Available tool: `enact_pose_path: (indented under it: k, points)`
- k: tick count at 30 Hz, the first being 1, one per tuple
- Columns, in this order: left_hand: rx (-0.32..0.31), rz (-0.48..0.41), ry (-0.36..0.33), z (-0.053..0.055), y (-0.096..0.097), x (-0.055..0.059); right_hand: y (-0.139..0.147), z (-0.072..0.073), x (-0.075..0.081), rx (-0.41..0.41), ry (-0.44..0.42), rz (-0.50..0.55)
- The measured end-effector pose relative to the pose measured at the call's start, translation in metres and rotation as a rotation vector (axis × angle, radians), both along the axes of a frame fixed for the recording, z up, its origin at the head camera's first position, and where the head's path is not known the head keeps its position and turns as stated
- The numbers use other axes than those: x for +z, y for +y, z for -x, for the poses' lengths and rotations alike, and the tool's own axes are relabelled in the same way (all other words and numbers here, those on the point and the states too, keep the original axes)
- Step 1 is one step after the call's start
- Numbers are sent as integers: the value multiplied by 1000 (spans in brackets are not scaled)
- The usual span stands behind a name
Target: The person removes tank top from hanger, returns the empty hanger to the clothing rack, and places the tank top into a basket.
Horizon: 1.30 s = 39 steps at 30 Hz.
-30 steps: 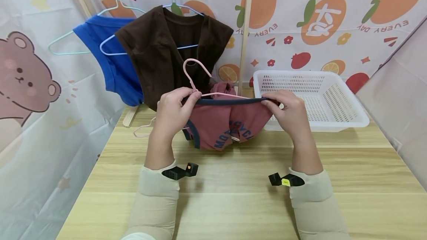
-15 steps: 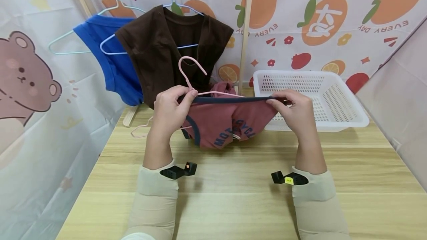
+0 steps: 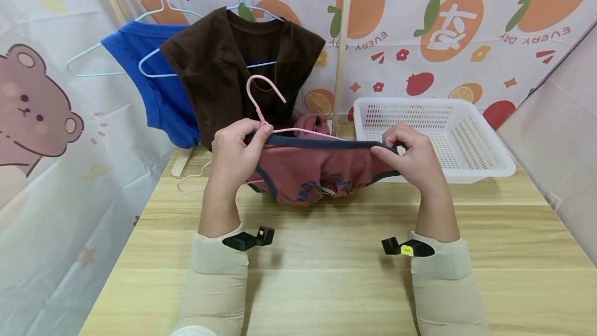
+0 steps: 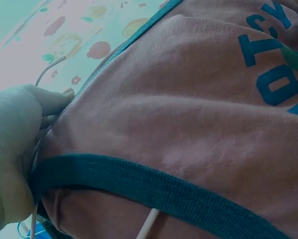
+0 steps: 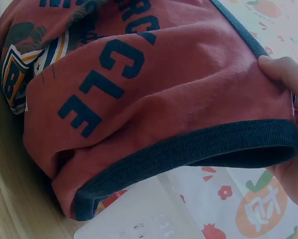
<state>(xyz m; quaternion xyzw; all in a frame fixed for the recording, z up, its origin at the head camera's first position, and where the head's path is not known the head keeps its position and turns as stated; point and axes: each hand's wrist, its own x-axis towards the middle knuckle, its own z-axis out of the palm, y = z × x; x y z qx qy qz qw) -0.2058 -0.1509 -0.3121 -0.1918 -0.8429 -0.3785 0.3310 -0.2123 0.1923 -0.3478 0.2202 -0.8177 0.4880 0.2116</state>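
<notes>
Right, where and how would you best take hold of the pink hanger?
Probably pinch the pink hanger by its hook, coming from above: the hook rises clear of the red sleeveless shirt's navy-trimmed edge, while the garment hides much of the frame below. The left hand pinches cloth beside the hook's base, so the upper curve looks freer.

Bright, even light cast soft shadows on the table (image 3: 326, 284); the left wrist view was bluish, washed out at upper left.
</notes>
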Motion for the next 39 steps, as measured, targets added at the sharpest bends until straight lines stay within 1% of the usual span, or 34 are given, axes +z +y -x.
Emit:
enact_pose_path:
  k: [6, 8, 11, 13, 15, 22, 25, 27, 29, 32, 36, 39]
  points:
    - [-26, -25, 12, 4, -4, -1, 5, -2, 2, -31, -94, 38]
    - [-22, -31, 14, 5, -5, -1, 8, -2, 2, -3, -100, 58]
    - [-9, -41, 15, 6, -7, 0, 10, -1, 3, 54, -83, 117]
    - [-1, -45, 13, 7, -7, 0, 11, 0, 3, 67, -65, 154]
    - [3, -49, 14, 8, -7, 1, 10, 0, 3, 35, -46, 172]
    - [-20, -78, 21, 12, -6, 0, 3, 6, 2, -178, 79, 149]
    - [-34, -94, 37, 14, -6, -1, -2, 7, 1, -249, 111, 170]
    - [-38, -106, 50, 16, -6, -2, -4, 8, 1, -278, 115, 202]
    - [-38, -120, 55, 18, -6, -3, -6, 10, 0, -288, 107, 262]
    - [-32, -142, 62, 21, -6, -3, -8, 13, -1, -270, 115, 368]
    - [-24, -174, 69, 25, -6, -4, -12, 16, 1, -195, 100, 577]
    - [-28, -203, 69, 28, -5, -5, -17, 18, 3, -132, 61, 781]
